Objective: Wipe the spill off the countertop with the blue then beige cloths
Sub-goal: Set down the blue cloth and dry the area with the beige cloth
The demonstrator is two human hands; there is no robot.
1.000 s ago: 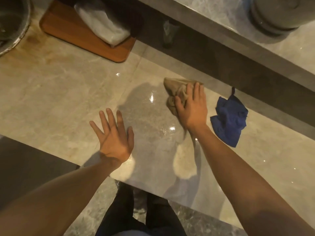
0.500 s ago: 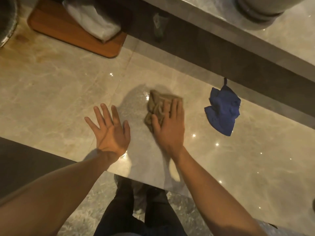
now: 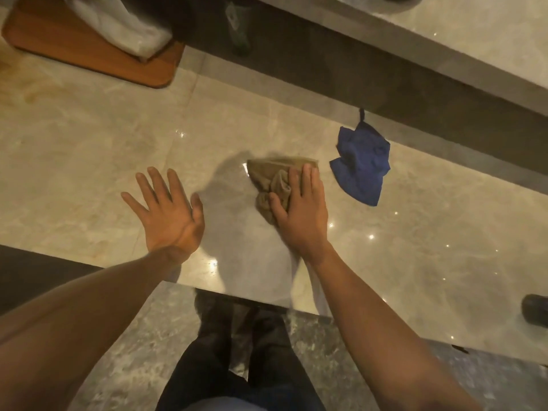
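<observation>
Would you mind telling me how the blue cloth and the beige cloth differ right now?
The beige cloth is pressed to the countertop under the right hand; the blue cloth lies untouched, nearer the back ledge. Only the blue cloth shows a small dark loop. Both are crumpled on the same surface.

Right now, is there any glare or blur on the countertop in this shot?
Head view: small bright glints dot the glossy countertop; a soft shadow spreads around the beige cloth under the right hand; the wooden board looks slightly soft; wide-angle lens.
</observation>
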